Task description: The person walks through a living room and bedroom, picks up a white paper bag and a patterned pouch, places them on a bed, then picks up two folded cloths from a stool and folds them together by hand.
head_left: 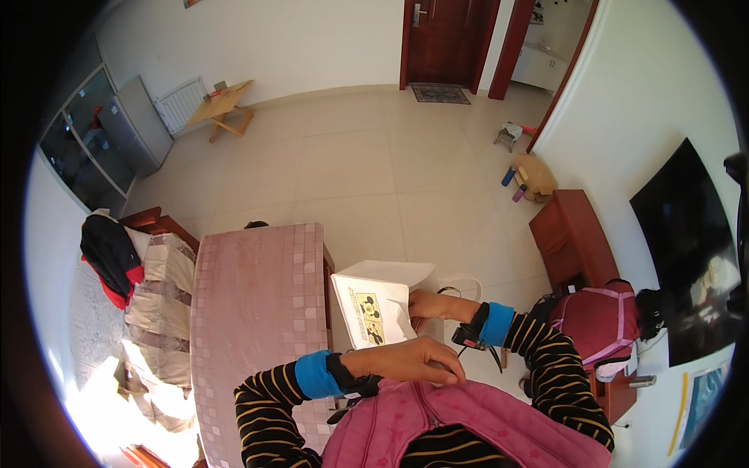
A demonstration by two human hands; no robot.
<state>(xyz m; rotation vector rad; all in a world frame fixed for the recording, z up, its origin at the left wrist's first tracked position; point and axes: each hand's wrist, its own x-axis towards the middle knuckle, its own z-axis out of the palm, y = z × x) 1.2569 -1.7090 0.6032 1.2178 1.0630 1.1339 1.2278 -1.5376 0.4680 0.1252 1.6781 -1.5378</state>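
A white bag (398, 281) with a yellow-and-black cartoon print on its side stands beside the table, its top gaping and a pale loop handle (470, 282) hanging out to the right. My right hand (441, 306) is at the bag's right edge, fingers closed on it, the tips hidden inside. Nearer to me, my left hand (409, 360) is held before my pink quilted vest (468, 413), fingers bent and pressed together. Whatever it may hold is hidden beneath it. Blue bands circle both wrists.
A table with a pink checked cover (257, 304) fills the left, beside a sofa (160, 304) with a dark jacket (111, 253). To the right are a red-brown cabinet (581, 234), a dark red backpack (594, 320) and a wall screen (690, 257). A cardboard box (536, 178) sits farther off.
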